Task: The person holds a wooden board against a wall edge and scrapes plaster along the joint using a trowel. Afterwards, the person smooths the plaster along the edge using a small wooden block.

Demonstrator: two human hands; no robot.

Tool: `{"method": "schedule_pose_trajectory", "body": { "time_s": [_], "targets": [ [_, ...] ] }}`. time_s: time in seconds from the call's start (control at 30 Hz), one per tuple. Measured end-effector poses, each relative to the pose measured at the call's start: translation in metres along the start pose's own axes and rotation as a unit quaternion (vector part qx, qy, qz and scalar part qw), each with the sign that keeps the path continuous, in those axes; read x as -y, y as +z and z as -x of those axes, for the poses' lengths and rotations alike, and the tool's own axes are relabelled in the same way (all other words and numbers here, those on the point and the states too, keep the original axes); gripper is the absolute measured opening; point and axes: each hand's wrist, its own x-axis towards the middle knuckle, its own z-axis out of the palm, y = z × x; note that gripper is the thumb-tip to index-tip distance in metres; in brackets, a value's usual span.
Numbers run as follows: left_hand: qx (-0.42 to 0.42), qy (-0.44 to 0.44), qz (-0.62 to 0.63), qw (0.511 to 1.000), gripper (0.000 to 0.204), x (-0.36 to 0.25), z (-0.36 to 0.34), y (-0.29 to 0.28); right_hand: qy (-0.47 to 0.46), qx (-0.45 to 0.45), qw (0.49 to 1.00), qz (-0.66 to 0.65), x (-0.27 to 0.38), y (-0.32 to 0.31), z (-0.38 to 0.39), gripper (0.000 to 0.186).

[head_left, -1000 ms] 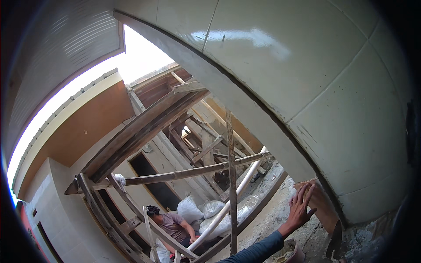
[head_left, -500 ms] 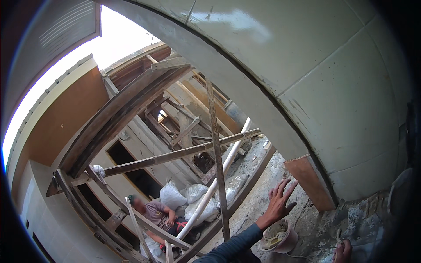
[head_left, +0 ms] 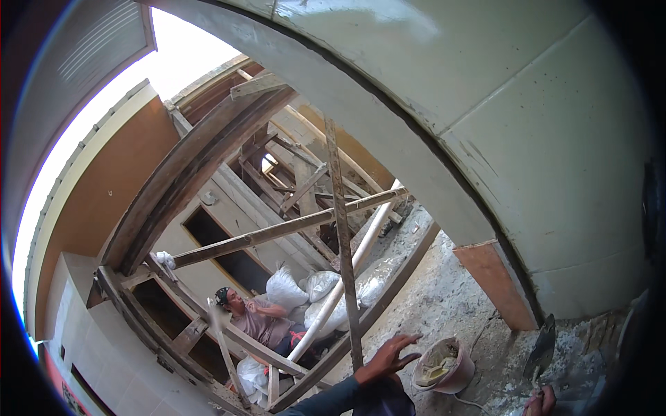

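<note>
1. The left hand point(head_left: 388, 356) reached up from the lower edge on a blue-grey sleeve point(head_left: 326, 402), released, its fingers spread wide and grasping nothing; it hung just beside the foot of a thin upright wooden batten point(head_left: 341, 243), and whether it touched the batten I could not tell.
2. The right hand point(head_left: 540, 402) showed only at the very bottom edge, clenched round the handle of a pointed trowel point(head_left: 542, 347); the blade stood up from the hand, grey and smeared, in front of the rough mortar-covered ledge point(head_left: 451, 305).
3. Between the two hands sat a small pinkish bucket point(head_left: 444, 366), near the left hand and apart from the trowel; it held pale mortar, and it rested on the rough ledge.
4. Above the trowel a reddish-brown block point(head_left: 496, 281) met the foot of a broad curved arch point(head_left: 388, 104), pale and smooth, with a dark line along its edge.
5. Beyond the batten, wooden scaffold poles point(head_left: 277, 232) crossed at angles; a pale pipe point(head_left: 347, 277) leaned among them.
6. Well below, another person point(head_left: 253, 315) in a dark cap sat beside a heap of white sacks point(head_left: 305, 291); an orange-brown wall point(head_left: 104, 201) rose at the left.
</note>
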Motion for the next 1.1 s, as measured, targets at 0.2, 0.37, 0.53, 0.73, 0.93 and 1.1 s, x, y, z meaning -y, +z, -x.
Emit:
{"method": "schedule_pose_trajectory", "body": {
  "time_s": [0.2,0.37,0.53,0.73,0.93,1.1],
  "targets": [
    [0.123,-0.160,-0.022,0.979,0.053,0.006,0.076,0.011,0.129,0.087,0.979,-0.130,-0.052,0.006,-0.043,0.038],
    [0.060,-0.265,0.008,0.962,0.054,0.001,0.065,0.017,-0.099,0.118,0.988,-0.010,-0.023,0.026,-0.042,0.033],
    [0.061,-0.319,-0.009,0.946,0.054,0.016,0.066,0.026,-0.131,0.130,0.982,-0.036,-0.016,0.051,-0.060,0.027],
    [0.132,-0.312,-0.016,0.941,0.054,0.028,0.054,0.018,-0.081,0.196,0.977,0.000,-0.029,0.047,-0.067,0.023],
    [0.145,-0.301,-0.022,0.942,0.055,0.029,0.056,0.018,-0.129,0.159,0.979,-0.011,-0.020,0.041,-0.065,0.022],
    [0.138,-0.278,-0.009,0.950,0.058,-0.009,0.051,0.013,-0.191,0.105,0.976,0.006,-0.010,0.041,-0.062,0.018]
  ]
}}
